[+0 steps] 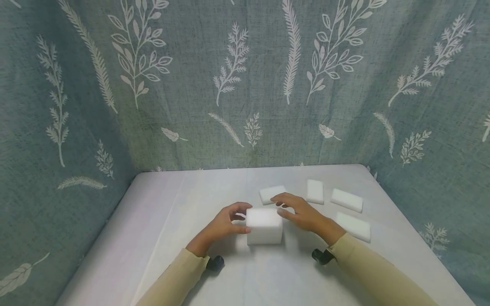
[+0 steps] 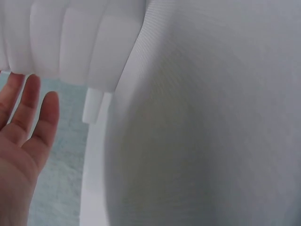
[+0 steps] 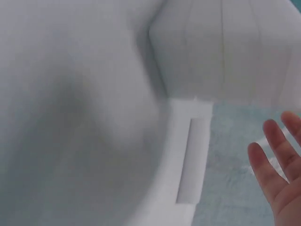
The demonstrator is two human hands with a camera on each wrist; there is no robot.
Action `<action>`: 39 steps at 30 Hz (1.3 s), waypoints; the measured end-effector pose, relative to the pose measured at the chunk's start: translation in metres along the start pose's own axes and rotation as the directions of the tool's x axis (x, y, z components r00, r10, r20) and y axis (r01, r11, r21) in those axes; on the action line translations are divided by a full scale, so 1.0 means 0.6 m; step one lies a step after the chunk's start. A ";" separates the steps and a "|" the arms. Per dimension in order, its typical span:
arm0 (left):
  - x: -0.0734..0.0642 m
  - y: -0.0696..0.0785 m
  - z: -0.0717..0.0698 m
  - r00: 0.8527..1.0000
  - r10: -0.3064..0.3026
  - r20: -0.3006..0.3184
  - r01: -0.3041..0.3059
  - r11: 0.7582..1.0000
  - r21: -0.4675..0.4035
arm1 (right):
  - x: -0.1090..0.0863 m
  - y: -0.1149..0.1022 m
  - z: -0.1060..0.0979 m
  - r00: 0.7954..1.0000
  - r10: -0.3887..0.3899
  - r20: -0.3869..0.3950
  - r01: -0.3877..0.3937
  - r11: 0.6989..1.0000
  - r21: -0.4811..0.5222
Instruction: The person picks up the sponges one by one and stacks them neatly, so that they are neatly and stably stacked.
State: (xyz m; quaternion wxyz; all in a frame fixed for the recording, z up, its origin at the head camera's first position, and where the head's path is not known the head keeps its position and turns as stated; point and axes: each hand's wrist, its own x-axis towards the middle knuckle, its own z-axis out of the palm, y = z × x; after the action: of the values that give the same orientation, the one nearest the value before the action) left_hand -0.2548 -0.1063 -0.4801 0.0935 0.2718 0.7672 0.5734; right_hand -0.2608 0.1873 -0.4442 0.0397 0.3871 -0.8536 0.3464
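A stack of several white, sponge-like slabs (image 1: 264, 227) stands on the white table in the head view. My left hand (image 1: 229, 221) is at its left side, with thumb and fingertips touching it or very close. In the left wrist view the seams between the slabs (image 2: 77, 42) show, and the left fingers (image 2: 47, 117) are extended beside them. My right hand (image 1: 302, 212) hovers at the stack's upper right corner, thumb nearest to it. In the right wrist view the right fingers (image 3: 265, 165) are spread and loosely straight, apart from the stack (image 3: 225, 56).
Loose white slabs lie behind and to the right: one (image 1: 272, 194) partly behind the right hand, one (image 1: 315, 191) farther back, one (image 1: 346, 200) at the right, and one (image 1: 354, 227) beside the right forearm. Patterned green-grey cloth (image 1: 245, 85) encloses the table (image 1: 191, 195).
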 end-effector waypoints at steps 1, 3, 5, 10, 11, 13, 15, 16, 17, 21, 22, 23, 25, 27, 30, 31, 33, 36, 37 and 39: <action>0.000 0.001 0.000 1.000 0.003 -0.001 -0.003 1.000 -0.009 | 0.001 0.005 -0.002 1.000 0.012 -0.010 -0.012 1.000 0.003; 0.000 0.001 -0.001 1.000 0.005 -0.002 -0.005 1.000 -0.027 | 0.005 0.016 -0.006 0.999 0.046 -0.028 -0.045 0.999 0.009; -0.001 0.003 -0.001 1.000 0.005 -0.001 -0.005 0.999 -0.033 | 0.009 0.027 -0.009 0.996 0.081 -0.041 -0.081 0.997 0.005; -0.009 0.025 0.000 1.000 0.004 -0.001 -0.004 0.999 -0.043 | 0.020 0.061 -0.006 0.987 0.160 -0.027 -0.162 0.984 -0.078; -0.010 0.024 0.000 1.000 0.004 -0.003 -0.004 0.999 -0.043 | 0.024 0.067 -0.005 0.985 0.170 -0.021 -0.171 0.979 -0.107; -0.010 0.013 0.001 1.000 0.003 -0.009 -0.003 0.999 -0.047 | 0.032 0.076 -0.004 0.985 0.172 -0.006 -0.171 0.972 -0.159; -0.009 0.001 0.001 1.000 0.002 -0.019 -0.003 0.999 -0.046 | 0.041 0.083 -0.004 0.985 0.172 0.012 -0.167 0.966 -0.197; -0.009 0.000 0.001 1.000 0.005 -0.024 -0.006 0.999 -0.044 | 0.046 0.086 -0.004 0.984 0.174 0.022 -0.166 0.963 -0.212; -0.008 -0.001 0.001 1.000 0.008 -0.026 -0.009 0.999 -0.045 | 0.051 0.090 -0.004 0.984 0.177 0.030 -0.165 0.959 -0.229; -0.006 0.001 0.002 0.999 0.014 -0.032 -0.015 0.999 -0.051 | 0.067 0.104 -0.003 0.975 0.214 0.057 -0.192 0.947 -0.257; -0.005 0.001 0.002 0.999 0.015 -0.029 -0.016 0.998 -0.053 | 0.071 0.108 -0.002 0.972 0.228 0.065 -0.203 0.943 -0.265; -0.004 0.002 0.003 1.000 0.013 -0.026 -0.014 0.998 -0.056 | 0.074 0.111 -0.001 0.968 0.241 0.073 -0.214 0.940 -0.268; -0.003 0.003 0.004 1.000 0.003 -0.022 -0.004 0.999 -0.053 | 0.079 0.115 0.002 0.960 0.266 0.090 -0.233 0.934 -0.273; -0.003 0.005 0.005 1.000 -0.006 -0.022 0.005 0.999 -0.053 | 0.083 0.117 0.005 0.951 0.289 0.107 -0.250 0.926 -0.281; -0.004 0.006 0.006 0.999 -0.018 -0.028 0.017 0.999 -0.045 | 0.088 0.118 0.010 0.939 0.323 0.117 -0.280 0.916 -0.286; -0.005 0.006 0.006 0.999 -0.019 -0.030 0.018 0.999 -0.042 | 0.090 0.118 0.011 0.935 0.334 0.118 -0.290 0.913 -0.288; -0.005 0.006 0.006 0.999 -0.022 -0.031 0.020 0.999 -0.043 | 0.093 0.118 0.013 0.928 0.354 0.119 -0.308 0.905 -0.293; -0.005 0.007 0.005 0.999 -0.016 -0.029 0.015 0.999 -0.047 | 0.097 0.120 0.015 0.922 0.366 0.127 -0.311 0.895 -0.321; -0.005 0.007 0.004 1.000 -0.012 -0.028 0.011 0.999 -0.051 | 0.098 0.121 0.015 0.922 0.365 0.130 -0.306 0.891 -0.334; -0.004 0.006 0.003 1.000 -0.007 -0.025 0.006 0.999 -0.054 | 0.101 0.123 0.015 0.924 0.356 0.136 -0.290 0.888 -0.356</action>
State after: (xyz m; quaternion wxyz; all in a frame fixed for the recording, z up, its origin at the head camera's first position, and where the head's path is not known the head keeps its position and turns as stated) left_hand -0.2509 -0.1056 -0.4778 0.0929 0.2596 0.7536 0.5967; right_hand -0.3522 0.1772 -0.4719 -0.0398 0.2592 -0.9515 0.1607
